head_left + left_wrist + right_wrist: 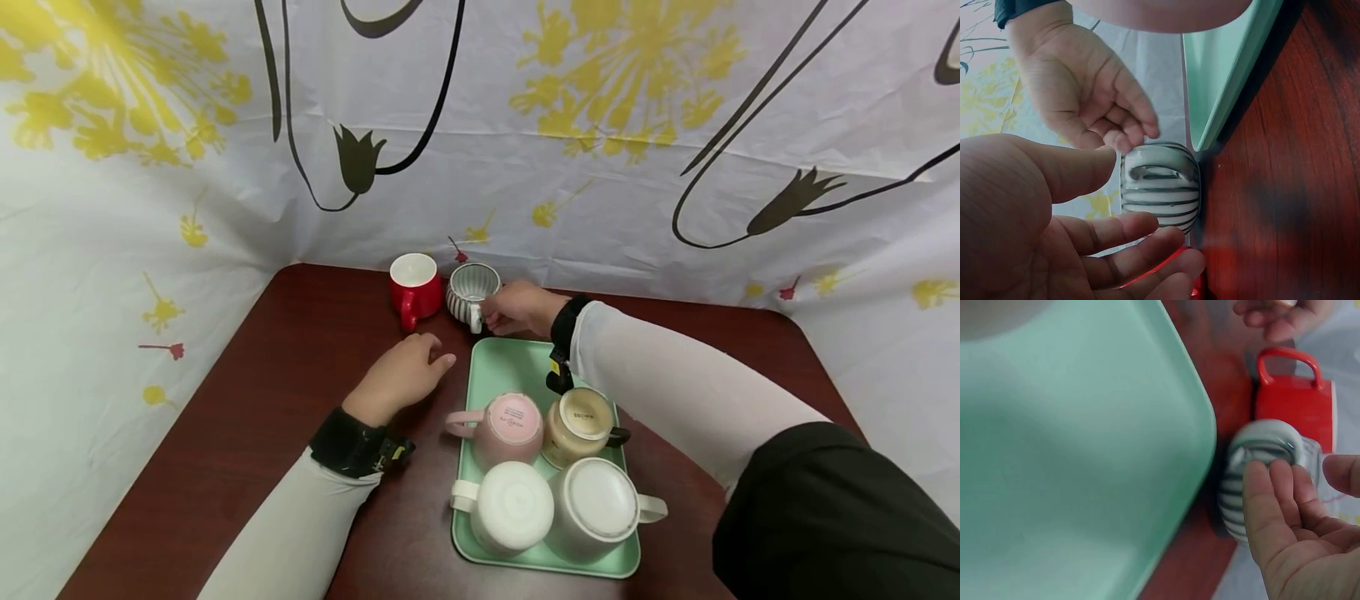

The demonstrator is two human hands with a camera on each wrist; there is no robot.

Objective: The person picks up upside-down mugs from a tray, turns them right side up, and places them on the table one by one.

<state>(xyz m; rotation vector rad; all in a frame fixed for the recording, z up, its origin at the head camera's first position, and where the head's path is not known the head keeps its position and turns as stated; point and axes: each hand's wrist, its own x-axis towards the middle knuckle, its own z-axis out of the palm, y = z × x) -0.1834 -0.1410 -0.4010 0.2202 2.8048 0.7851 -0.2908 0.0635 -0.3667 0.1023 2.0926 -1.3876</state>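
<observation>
Just at the right hand's [522,307] fingertips stands a small, rounded, grey-and-white striped cup [471,285] of glazed ceramic, upright with its mouth up and its handle [476,317] turned toward the person. Those fingers are loosely extended, the thumb apart, and nothing is gripped; whether the tips already touch the handle I cannot tell. For a sound hold, the index and middle fingers would best pass through the handle loop, with the thumb pressing from above, before any weight is taken.

Just on the person's side of the right fingers lies the end of a pale green rectangular tray [504,367]; its raised rim seems close enough to catch a low wrist, so a slight upward approach looks wiser.

Just beyond the left hand's [405,377] fingertips is a glossy red mug [422,293] with a white inside, beside the striped cup. The left fingers are relaxed and free, well placed to steady the striped cup's side.

Farther back from both hands' fingers, upside down on the tray, sit a pink mug [510,429] and a tan mug with a dark handle [577,427], then, farthest, two white mugs [514,508].
</observation>
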